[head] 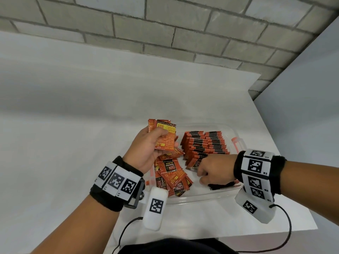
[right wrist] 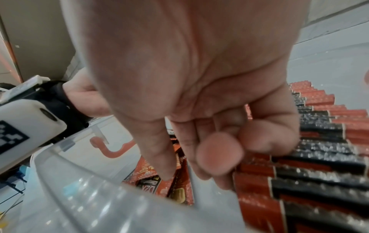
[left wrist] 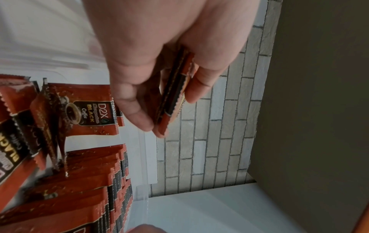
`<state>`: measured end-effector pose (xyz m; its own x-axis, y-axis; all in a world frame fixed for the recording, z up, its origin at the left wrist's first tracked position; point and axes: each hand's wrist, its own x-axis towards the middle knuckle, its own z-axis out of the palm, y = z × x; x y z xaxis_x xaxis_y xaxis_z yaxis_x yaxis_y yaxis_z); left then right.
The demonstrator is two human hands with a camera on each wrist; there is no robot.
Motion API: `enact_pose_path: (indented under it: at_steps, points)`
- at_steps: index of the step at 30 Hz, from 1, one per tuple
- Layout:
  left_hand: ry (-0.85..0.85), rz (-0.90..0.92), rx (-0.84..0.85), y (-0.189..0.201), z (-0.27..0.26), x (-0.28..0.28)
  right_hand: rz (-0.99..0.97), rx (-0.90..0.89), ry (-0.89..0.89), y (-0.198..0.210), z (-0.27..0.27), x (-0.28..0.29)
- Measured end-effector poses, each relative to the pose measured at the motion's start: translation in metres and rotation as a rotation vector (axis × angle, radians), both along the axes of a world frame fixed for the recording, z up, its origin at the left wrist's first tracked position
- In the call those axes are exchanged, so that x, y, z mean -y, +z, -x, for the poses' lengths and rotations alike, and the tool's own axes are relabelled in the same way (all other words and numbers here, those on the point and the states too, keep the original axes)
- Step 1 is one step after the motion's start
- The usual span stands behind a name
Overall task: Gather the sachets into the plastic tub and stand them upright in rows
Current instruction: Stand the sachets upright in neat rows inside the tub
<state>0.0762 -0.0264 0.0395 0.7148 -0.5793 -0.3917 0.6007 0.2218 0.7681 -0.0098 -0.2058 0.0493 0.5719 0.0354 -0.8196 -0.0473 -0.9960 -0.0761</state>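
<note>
Above tub [head: 236, 142] — left hand [head: 146, 151] grips sachets [head: 163, 132].

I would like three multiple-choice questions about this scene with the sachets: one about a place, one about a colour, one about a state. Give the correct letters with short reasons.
1. Where do the upright sachet rows stand?
A. on the floor
B. on the tub's right side
C. outside the tub

2. Which colour are the tub latches?
A. orange
B. green
C. blue

3. What is the left hand doing?
A. resting flat on the table
B. pinching a few sachets
C. hanging empty

Answers: 1 B, rows fill the right part; 2 A, orange clips show at the rim; 3 B, thumb and fingers clamp a thin bunch.
</note>
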Motion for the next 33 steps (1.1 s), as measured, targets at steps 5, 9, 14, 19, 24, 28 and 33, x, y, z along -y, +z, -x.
enact_pose_path:
  at_steps: [5,9,14,19,24,28,33]
  points:
    - [0.002,-0.016,0.015,0.001,-0.001,0.001,-0.053,0.001,-0.071,0.003,-0.001,0.007]
    - [-0.010,-0.026,0.033,0.004,-0.002,0.003,-0.092,0.062,-0.152,0.011,-0.003,0.016]
    - [-0.065,0.003,-0.020,0.010,0.001,0.004,-0.203,0.108,-0.231,0.031,0.000,0.023]
    - [-0.149,-0.048,0.026,0.011,0.009,0.009,-0.448,0.564,-0.488,0.063,0.003,0.036]
    - [-0.214,-0.079,0.130,0.019,0.015,0.019,-0.612,0.687,-0.636,0.056,0.001,0.023]
    - [-0.210,-0.111,0.187,0.025,0.017,0.025,-0.772,0.702,-0.728,0.054,-0.001,0.019]
    - [-0.143,-0.036,0.106,0.030,0.017,0.022,-0.751,1.106,-0.651,0.062,0.001,0.027]
